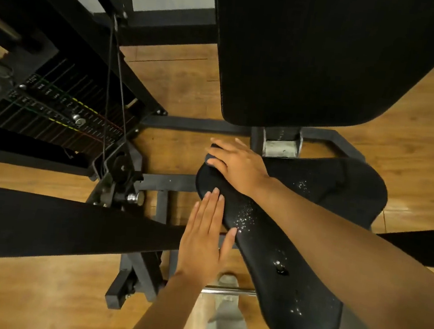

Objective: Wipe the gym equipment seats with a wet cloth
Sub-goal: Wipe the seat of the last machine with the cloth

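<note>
Right hand flat at the far end of the seat, palm down on a dark cloth that peeks out from under the fingers at the seat's far left edge. Those fingers lie spread over the cloth, pressing it down rather than pinching it. Left hand sits against the seat's left edge, fingers straight and pressed together, tips on the pad, thumb touching the rim. Water drops glisten mid-seat between the two hands, more beads shine toward the near end. The back pad stands just beyond the seat. Weight stack and cables off to the left, wooden floor beneath it all.
</note>
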Demonstrator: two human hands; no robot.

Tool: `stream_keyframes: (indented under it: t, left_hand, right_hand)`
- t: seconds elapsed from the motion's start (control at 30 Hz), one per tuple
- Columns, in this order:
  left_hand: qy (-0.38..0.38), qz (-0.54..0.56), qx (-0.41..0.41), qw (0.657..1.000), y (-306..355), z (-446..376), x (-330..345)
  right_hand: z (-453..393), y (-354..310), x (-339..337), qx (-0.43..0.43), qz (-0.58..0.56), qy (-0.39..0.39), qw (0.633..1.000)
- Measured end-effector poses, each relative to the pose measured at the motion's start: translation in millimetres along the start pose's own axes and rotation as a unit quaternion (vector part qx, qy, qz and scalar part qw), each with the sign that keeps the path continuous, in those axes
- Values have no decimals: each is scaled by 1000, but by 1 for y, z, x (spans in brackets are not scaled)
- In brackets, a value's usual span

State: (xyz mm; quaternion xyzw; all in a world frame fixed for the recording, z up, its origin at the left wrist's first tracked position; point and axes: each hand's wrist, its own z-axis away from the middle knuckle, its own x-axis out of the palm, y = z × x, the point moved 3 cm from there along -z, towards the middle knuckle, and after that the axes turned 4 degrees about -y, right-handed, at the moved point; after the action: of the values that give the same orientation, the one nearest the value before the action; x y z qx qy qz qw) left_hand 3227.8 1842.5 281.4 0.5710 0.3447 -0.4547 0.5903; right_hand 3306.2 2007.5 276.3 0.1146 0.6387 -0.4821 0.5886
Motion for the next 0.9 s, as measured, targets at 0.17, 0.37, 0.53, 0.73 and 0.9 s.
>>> stream_keyframes:
  t: [0.17,0.37,0.53,0.73,0.9]
  left_hand:
    - [21,19,-14,999,1,3,4]
    - [46,9,-16,999,2,5,4]
    - [89,1,-28,996,3,7,9]
    - [89,21,-64,994,-4,5,8]
    - [45,50,-71,995,-15,1,2]
  right_hand:
    - [23,3,8,-90,-17,9,996]
    - [58,19,-9,-164,-39,-89,982]
    - [16,9,-2,-109,-38,-45,992]
    - [2,-5,9,-49,-50,-9,998]
    - [69,-4,-1,-210,-47,-115,970]
